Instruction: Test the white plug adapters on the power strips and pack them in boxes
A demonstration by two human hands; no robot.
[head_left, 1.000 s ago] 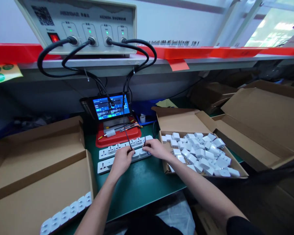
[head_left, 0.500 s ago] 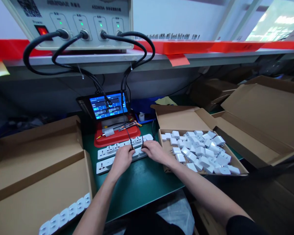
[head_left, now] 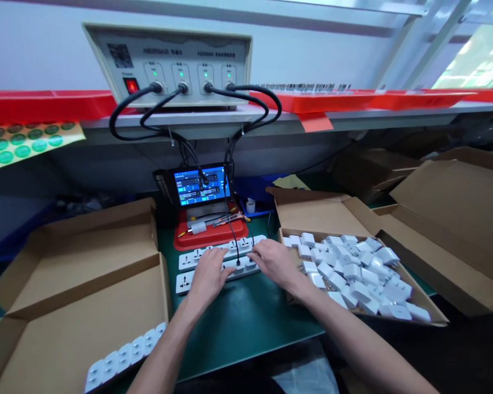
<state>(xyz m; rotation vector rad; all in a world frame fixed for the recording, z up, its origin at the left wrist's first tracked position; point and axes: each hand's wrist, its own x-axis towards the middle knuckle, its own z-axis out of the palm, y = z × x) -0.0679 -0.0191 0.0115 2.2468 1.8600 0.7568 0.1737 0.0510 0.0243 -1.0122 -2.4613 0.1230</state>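
Two white power strips lie side by side on the green table, the front strip (head_left: 184, 283) and the back strip (head_left: 186, 261). My left hand (head_left: 207, 276) is over the front strip, thumb and fingers apart, just left of a black cable plug (head_left: 238, 262). That plug stands in a white charger on the front strip, free of my fingers. My right hand (head_left: 274, 264) pinches the end of a second black cable (head_left: 252, 241) at the strip's right end; its plug is hidden by the fingertips. Behind the strips a small screen (head_left: 201, 186) shows blue panels.
A cardboard box of loose white chargers (head_left: 353, 273) stands at right. At left, an open carton (head_left: 86, 306) holds a row of white chargers (head_left: 123, 358). A red tray (head_left: 181, 236) sits under the screen. Above, a shelf bears a tester box (head_left: 181, 60) with thick black cables.
My left hand has let go of its cable and moved slightly away from the plug. My right hand stays at the other cable. The head view has tilted up and turned left.
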